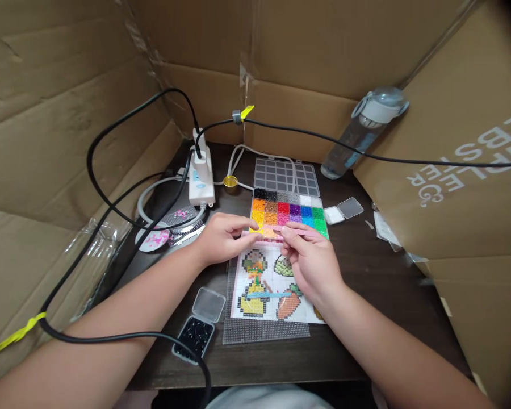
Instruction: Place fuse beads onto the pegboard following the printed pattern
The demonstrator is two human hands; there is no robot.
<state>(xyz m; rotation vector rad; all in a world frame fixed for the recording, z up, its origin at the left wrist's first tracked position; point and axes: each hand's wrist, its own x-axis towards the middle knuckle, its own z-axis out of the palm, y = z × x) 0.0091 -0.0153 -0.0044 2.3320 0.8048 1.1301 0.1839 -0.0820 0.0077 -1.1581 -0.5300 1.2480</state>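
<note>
My right hand point(313, 262) grips pink tweezers point(310, 232) between thumb and fingers, with their tips pointing left. My left hand point(221, 240) is held close to those tips, thumb and index finger apart; anything tiny between them is too small to make out. Both hands are above the near edge of a compartment box of coloured beads point(283, 209). Below them lies a printed pattern sheet point(269, 275) with pixel pictures, on a clear pegboard point(266, 333). A thin light-blue strip point(267, 295) lies across the sheet.
An open small box of black beads point(195, 336) stands front left; one of white beads point(334, 215) sits right. A white dish with pink beads point(152, 238), a power strip point(201, 182) and a gold cup point(230, 183) are left. Black cables point(111, 338) cross the view. A bottle point(357, 139) leans back right.
</note>
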